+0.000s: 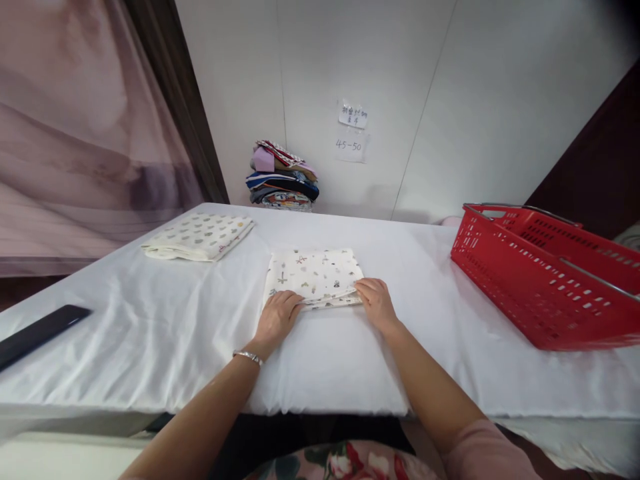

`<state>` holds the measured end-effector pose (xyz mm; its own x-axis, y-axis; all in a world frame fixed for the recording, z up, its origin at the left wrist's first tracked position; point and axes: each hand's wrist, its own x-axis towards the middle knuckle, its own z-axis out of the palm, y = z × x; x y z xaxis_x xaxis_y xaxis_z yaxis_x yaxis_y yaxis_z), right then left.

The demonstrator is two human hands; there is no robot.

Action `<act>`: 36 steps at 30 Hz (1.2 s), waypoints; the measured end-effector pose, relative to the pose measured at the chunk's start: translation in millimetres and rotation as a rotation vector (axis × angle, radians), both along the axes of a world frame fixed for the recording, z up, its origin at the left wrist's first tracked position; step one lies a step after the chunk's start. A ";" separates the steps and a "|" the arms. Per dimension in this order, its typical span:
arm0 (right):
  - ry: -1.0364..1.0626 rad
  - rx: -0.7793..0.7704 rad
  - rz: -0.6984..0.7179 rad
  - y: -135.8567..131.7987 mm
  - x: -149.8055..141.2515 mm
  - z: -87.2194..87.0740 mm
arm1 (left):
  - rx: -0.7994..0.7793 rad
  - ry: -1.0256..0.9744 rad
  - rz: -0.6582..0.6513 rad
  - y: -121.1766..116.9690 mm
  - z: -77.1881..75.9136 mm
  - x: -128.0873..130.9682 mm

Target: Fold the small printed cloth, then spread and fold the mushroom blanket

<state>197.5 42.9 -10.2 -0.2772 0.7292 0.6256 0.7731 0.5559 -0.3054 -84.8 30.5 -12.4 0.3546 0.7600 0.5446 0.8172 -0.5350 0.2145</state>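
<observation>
A folded cream cloth with small printed shapes lies in the middle of the white table. My left hand rests at its near left corner, fingers curled on the edge. At the near right corner my right hand pinches the cloth's layered edge. A thin bracelet sits on my left wrist.
A second folded cloth with grey and yellow dots lies at the far left. A stack of coloured fabrics stands against the back wall. A red plastic basket sits at the right. A dark flat object lies at the left edge.
</observation>
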 end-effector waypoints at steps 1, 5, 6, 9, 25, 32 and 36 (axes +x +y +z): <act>-0.002 0.007 -0.006 0.1 -0.5 0.0 | 0.000 0.002 0.003 0.1 0.1 0.1; -0.058 -0.046 0.023 2.0 1.4 -4.9 | 0.010 0.024 0.014 0.4 0.9 0.8; -0.070 -0.060 0.033 2.4 2.4 -6.3 | 0.014 0.029 0.016 0.3 1.2 1.1; -0.088 -0.090 0.044 2.4 4.6 -7.6 | 0.018 0.045 0.025 0.3 2.3 2.1; -0.093 -0.209 0.027 0.7 5.0 -0.5 | 0.008 0.091 0.115 3.3 5.7 5.5; -0.109 -0.173 0.045 -3.5 1.8 2.0 | 0.040 0.153 0.076 1.9 3.2 4.6; -0.096 -0.127 0.043 -1.0 -0.8 -1.1 | 0.005 0.159 0.056 4.2 7.9 5.1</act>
<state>196.7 41.9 -11.2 -0.3644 0.7869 0.4980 0.7782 0.5510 -0.3012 -79.7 34.6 -4.5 0.3937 0.7787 0.4885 0.8692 -0.4883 0.0779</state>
